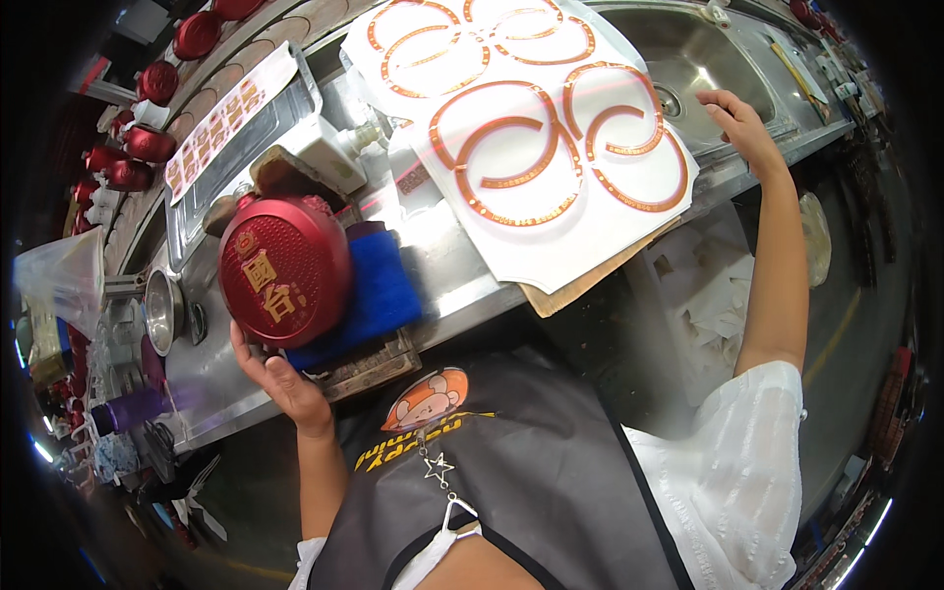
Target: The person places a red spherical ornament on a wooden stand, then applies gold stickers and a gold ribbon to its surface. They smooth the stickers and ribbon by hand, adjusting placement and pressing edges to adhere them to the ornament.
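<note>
A round red bottle (284,269) with raised dots and gold lettering leans on a blue cloth (383,291) over a wooden stand. My left hand (284,380) is at the bottle's lower edge, fingers apart; the fingertips are partly hidden behind it, so whether they bear its weight is unclear. White sheets (516,258) with curved orange-and-gold decal strips lie on a wooden board (605,273) at the middle of the steel counter. To their right, my right hand (737,129) hovers by the sink with its fingers loosely bent and nothing visible in them.
A steel sink (708,66) is at the upper right. A metal tray (306,103) carries a sheet of small gold-and-red decals (228,118). More red bottles (151,144) stand along the left. A metal bowl (163,310) is near the counter's left end; a bin of white scraps (708,295) sits below.
</note>
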The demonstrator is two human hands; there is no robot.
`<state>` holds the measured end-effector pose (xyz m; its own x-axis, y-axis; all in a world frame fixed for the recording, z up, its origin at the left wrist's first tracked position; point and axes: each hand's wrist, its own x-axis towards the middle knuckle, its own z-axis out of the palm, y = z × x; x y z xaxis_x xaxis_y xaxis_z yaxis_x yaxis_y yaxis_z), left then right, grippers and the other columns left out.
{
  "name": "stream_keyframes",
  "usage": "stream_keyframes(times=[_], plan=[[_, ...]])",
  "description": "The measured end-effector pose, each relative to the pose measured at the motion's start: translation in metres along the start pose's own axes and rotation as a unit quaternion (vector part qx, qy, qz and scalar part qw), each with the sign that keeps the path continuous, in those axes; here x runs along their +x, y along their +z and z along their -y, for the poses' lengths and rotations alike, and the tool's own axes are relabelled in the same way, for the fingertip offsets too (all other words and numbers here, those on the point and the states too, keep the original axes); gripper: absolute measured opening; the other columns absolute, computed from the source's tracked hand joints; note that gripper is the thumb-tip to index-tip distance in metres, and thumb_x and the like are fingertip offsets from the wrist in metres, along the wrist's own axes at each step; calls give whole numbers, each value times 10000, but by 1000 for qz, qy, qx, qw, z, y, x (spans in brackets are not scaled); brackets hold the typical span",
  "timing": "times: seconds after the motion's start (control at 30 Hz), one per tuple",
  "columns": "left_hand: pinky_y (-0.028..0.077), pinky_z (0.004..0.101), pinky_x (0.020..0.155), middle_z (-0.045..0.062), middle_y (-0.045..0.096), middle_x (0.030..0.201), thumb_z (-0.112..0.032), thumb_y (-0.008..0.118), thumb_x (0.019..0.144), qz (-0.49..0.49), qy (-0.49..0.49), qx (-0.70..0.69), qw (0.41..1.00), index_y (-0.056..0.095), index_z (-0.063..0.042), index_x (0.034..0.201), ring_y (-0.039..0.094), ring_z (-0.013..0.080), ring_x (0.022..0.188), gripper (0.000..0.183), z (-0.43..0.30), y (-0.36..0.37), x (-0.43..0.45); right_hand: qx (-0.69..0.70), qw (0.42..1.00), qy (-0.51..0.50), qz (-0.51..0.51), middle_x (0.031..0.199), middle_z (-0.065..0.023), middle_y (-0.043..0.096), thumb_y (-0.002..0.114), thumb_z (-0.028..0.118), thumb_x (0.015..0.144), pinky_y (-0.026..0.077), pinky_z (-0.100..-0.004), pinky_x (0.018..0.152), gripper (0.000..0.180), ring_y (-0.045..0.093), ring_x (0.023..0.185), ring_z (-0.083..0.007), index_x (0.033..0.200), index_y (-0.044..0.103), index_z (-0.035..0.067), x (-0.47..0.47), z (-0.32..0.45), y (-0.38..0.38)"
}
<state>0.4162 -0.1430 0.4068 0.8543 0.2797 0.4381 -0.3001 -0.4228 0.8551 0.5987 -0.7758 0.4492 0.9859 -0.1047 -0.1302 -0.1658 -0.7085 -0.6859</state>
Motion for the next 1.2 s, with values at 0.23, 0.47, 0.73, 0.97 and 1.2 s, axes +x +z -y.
stream_keyframes(times=[0.23, 0.47, 0.73, 0.97, 1.2], plan=[[228, 406, 1198, 203, 349, 1544, -340, 303, 1115, 18, -107, 122, 986, 282, 88, 1522, 319, 282, 1440, 591, 57, -59, -42, -33, 942, -329, 60, 1338, -122, 565, 603, 316, 1017, 379, -382, 1120, 370, 503, 1315, -250, 1263, 660, 46, -49, 75, 63], [306, 439, 1153, 303, 426, 1498, -214, 343, 1111, 99, -168, 301, 934, 423, 117, 1445, 431, 409, 1367, 477, 56, -116, -80, 63, 968, 220, -99, 966, -58, 673, 659, 387, 986, 538, -316, 694, 396, 621, 861, -183, 1130, 651, 18, 139, -87, -68], [409, 519, 1008, 311, 605, 1239, -397, 398, 1068, 139, -145, 417, 886, 560, 89, 1305, 567, 475, 1142, 565, 14, -81, -42, 486, 842, 205, -113, 1044, -157, 624, 699, 323, 968, 578, -359, 771, 411, 627, 891, -227, 1168, 564, -10, 305, -197, -143], [401, 522, 1010, 337, 572, 1260, -256, 438, 1037, 144, -131, 526, 828, 554, 68, 1328, 528, 516, 1159, 451, 0, -76, -34, 345, 917, 198, -25, 755, 22, 586, 783, 356, 889, 358, -213, 470, 312, 458, 567, -63, 960, 646, 85, 355, -243, -151], [390, 537, 989, 351, 567, 1203, -100, 475, 940, 180, -217, 595, 753, 563, 69, 1308, 508, 534, 1112, 415, -9, -73, -30, -340, 912, 125, -194, 1020, -231, 735, 721, 385, 857, 560, -498, 797, 412, 729, 907, -380, 1122, 737, 71, 332, -205, -124]])
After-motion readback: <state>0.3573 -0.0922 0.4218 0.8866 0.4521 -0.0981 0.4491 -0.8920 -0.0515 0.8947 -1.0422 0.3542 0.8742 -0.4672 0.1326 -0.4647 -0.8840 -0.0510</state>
